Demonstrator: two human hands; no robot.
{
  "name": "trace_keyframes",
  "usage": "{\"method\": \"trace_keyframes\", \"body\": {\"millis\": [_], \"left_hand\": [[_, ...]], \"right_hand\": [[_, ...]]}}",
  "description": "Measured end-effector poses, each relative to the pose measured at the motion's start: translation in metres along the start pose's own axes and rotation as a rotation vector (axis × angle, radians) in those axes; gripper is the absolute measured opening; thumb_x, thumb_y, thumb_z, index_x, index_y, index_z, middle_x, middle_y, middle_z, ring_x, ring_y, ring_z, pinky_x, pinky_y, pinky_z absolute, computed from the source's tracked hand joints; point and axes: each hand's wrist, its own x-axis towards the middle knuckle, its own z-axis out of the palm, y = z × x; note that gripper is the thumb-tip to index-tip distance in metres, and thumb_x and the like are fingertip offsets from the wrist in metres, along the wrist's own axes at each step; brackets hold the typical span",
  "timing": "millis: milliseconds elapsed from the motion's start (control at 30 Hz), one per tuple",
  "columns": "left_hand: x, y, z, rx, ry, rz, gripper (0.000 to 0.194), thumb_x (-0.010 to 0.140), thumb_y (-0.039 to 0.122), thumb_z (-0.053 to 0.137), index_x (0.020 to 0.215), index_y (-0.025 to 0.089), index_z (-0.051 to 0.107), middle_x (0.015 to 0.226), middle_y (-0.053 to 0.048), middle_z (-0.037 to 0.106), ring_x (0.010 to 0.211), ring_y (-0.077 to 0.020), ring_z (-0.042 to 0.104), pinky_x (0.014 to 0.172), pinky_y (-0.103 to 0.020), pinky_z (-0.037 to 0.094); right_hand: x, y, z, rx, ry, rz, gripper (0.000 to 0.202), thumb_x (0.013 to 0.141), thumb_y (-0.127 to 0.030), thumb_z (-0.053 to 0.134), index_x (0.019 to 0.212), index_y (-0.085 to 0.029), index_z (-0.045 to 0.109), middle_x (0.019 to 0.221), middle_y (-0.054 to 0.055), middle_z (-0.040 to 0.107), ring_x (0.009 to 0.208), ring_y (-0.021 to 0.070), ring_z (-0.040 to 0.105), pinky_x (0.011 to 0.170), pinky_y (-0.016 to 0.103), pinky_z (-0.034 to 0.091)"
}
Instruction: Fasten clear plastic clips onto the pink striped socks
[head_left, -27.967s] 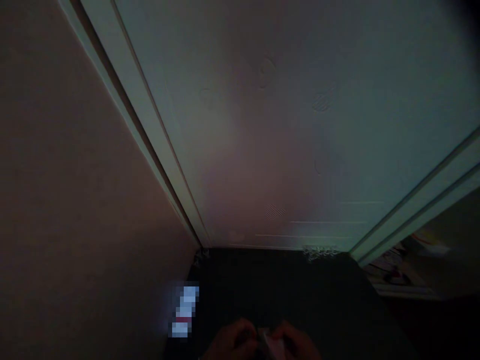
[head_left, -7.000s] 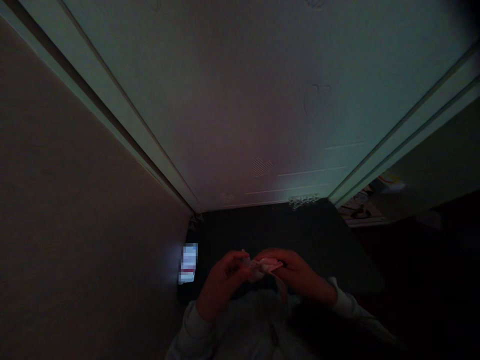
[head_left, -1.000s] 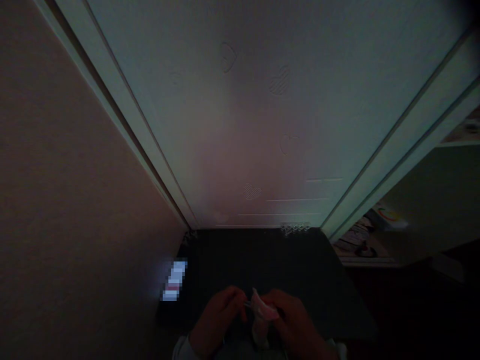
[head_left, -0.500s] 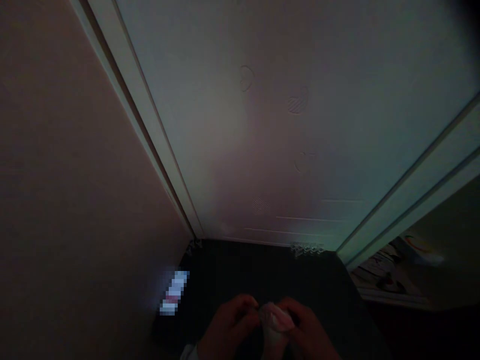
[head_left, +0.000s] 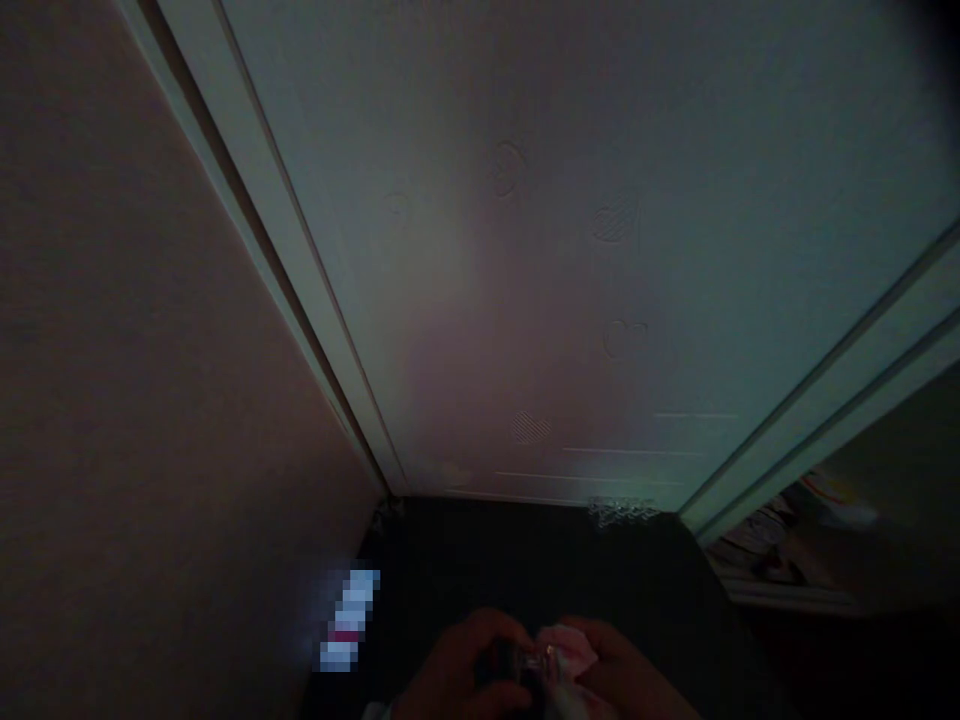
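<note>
Material (head_left: 568,648), pinkish, clasped w/ R fingers (head_left: 602,637); L fingers (head_left: 491,622) bent, can't tell if holding smth.

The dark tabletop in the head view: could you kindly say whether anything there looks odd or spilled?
Only the bright, screen-like rectangle at the left of the dark tabletop looks odd: it shows as coarse blocks, unlike its surroundings. I can make out no spill, though the dim light hides detail.
</note>
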Motion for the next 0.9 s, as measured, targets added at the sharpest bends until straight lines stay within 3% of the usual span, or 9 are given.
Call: {"method": "trace_keyframes", "body": {"millis": [133,233,300,433,533,667,767,900], "left_hand": [[-0.008,-0.011,-0.008,-0.141,-0.032,0.039,0.031,0.072,0.033,0.065,0.1,0.02,0.06,0.092,-0.002,0.06,0.08,-0.0167,0.05,0.072,-0.027,0.037],[-0.008,-0.022,-0.01,-0.317,-0.069,0.038,0.042,0.072,0.044,0.065,0.105,0.019,0.055,0.086,-0.003,0.057,0.075,-0.015,0.05,0.066,-0.026,0.037],[-0.006,-0.028,-0.01,-0.393,-0.016,0.002,0.05,0.07,0.052,0.065,0.106,0.02,0.052,0.088,-0.003,0.056,0.071,-0.0133,0.05,0.062,-0.024,0.037],[-0.005,-0.031,-0.013,-0.357,0.169,-0.128,0.056,0.072,0.064,0.052,0.106,0.019,0.051,0.082,-0.002,0.056,0.06,-0.0105,0.047,0.054,-0.023,0.035],[-0.006,-0.03,-0.018,-0.307,0.121,-0.215,0.054,0.075,0.064,0.047,0.095,0.015,0.056,0.063,0.003,0.052,0.051,-0.0089,0.042,0.049,-0.022,0.03],[-0.009,-0.032,-0.024,-0.358,0.099,-0.251,0.052,0.072,0.063,0.052,0.092,0.015,0.056,0.064,0.003,0.051,0.048,-0.0076,0.04,0.045,-0.021,0.026],[-0.011,-0.032,-0.028,-0.377,0.071,-0.192,0.049,0.07,0.058,0.059,0.097,0.016,0.056,0.068,0.003,0.051,0.056,-0.0092,0.042,0.051,-0.021,0.031],[-0.014,-0.025,-0.032,-0.387,0.052,-0.105,0.043,0.069,0.053,0.065,0.091,0.016,0.06,0.07,0.003,0.049,0.066,-0.0122,0.045,0.064,-0.025,0.035]], "right_hand": [[0.005,-0.002,0.014,0.041,-0.019,-0.003,0.02,0.055,-0.027,0.073,0.065,-0.016,0.06,0.06,-0.004,0.056,0.058,0.0124,0.05,0.053,0.021,0.037],[0.013,-0.002,0.02,0.025,-0.033,-0.093,0.019,0.055,-0.026,0.072,0.064,-0.016,0.058,0.06,-0.004,0.054,0.058,0.0124,0.049,0.055,0.022,0.037],[0.018,-0.002,0.021,-0.06,-0.018,-0.192,0.018,0.057,-0.028,0.07,0.067,-0.017,0.06,0.062,-0.003,0.056,0.061,0.0134,0.05,0.057,0.022,0.038],[0.022,-0.003,0.026,-0.331,0.039,-0.385,0.022,0.067,-0.038,0.061,0.074,-0.017,0.064,0.064,-0.001,0.057,0.059,0.0142,0.049,0.055,0.023,0.038],[0.022,-0.003,0.032,-0.505,0.076,-0.488,0.027,0.074,-0.042,0.054,0.075,-0.017,0.065,0.068,0.002,0.062,0.06,0.0153,0.052,0.056,0.024,0.039],[0.022,-0.004,0.039,-0.585,0.081,-0.619,0.029,0.079,-0.042,0.049,0.078,-0.019,0.065,0.072,0.005,0.066,0.063,0.0161,0.056,0.058,0.024,0.041],[0.02,-0.006,0.042,-0.543,0.058,-0.621,0.032,0.078,-0.044,0.048,0.081,-0.018,0.066,0.076,0.007,0.067,0.066,0.0182,0.059,0.06,0.025,0.043],[0.014,-0.009,0.046,-0.451,-0.043,-0.495,0.034,0.076,-0.043,0.049,0.091,-0.018,0.067,0.084,0.009,0.069,0.074,0.0214,0.061,0.066,0.028,0.045]]}}
